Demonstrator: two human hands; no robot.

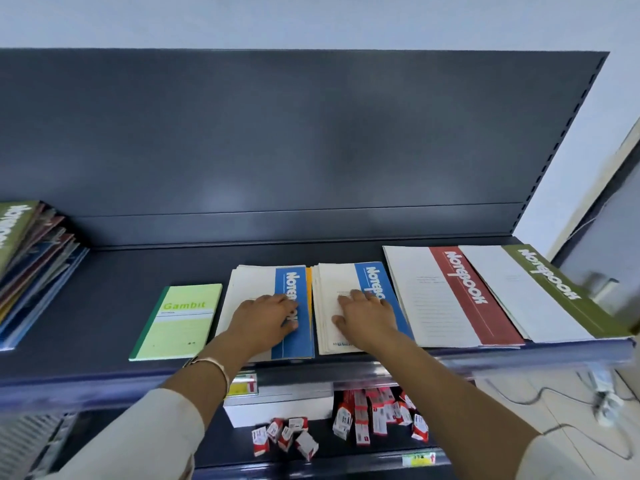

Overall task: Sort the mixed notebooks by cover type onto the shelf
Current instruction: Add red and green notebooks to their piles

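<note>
My left hand (268, 318) lies flat, fingers straight, on one blue notebook stack (251, 284). My right hand (363, 315) lies flat on the second blue stack (334, 284) just beside it, mid-frame on the shelf (104, 306). The unsorted pile (31, 265) leans at far left, so I judge my left hand the nearer one.

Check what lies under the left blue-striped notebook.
Under the left blue notebook, an orange cover edge shows at its right and pale notebook edges at its left. Their covers are hidden; the left hand rests on top.
</note>
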